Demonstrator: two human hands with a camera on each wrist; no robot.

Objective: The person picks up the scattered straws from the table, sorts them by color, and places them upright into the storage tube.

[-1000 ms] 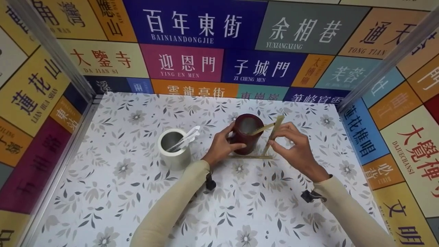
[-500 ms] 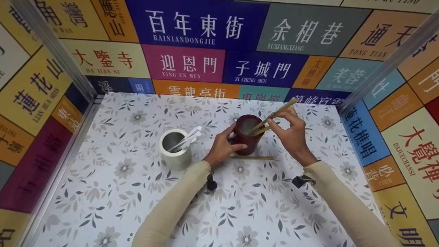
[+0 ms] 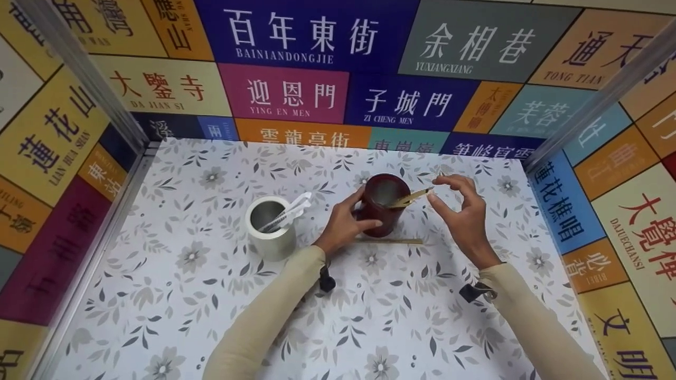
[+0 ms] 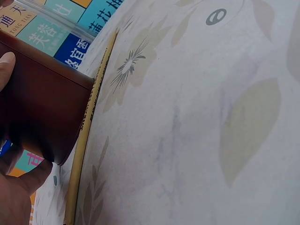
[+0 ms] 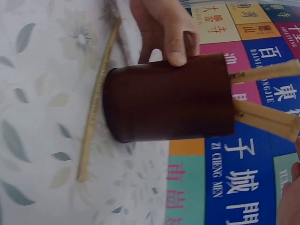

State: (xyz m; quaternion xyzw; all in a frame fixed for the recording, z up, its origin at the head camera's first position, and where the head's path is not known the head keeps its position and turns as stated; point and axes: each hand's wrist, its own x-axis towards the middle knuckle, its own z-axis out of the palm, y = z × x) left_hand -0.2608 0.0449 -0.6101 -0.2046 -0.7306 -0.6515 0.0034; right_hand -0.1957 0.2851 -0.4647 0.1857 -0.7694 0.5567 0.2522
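Note:
In the head view my left hand [image 3: 343,224] grips the side of an upright dark red cup [image 3: 380,220], thumb at the front. Two flat tan sticks [image 5: 265,118], with dark print near the cup's rim, lean out of the cup on the right. My right hand [image 3: 465,219] is beside their outer ends, thumb and index finger spread apart, the stick tips lying between them in the head view. Another slim tan stick [image 4: 89,117] with small printed characters lies on the table along the near side of the cup's base.
A pale, thick-walled cup [image 3: 272,243] stands to the left, holding several white wrapped sticks [image 3: 293,208]. The table is covered in a flower-patterned cloth [image 3: 317,327]. Panels with large lettering [image 3: 311,37] enclose the back and sides.
My right hand has tilted a second tan stick into the dark red cup beside the first, then let go and drawn back slightly right. My left hand keeps its grip on the cup.

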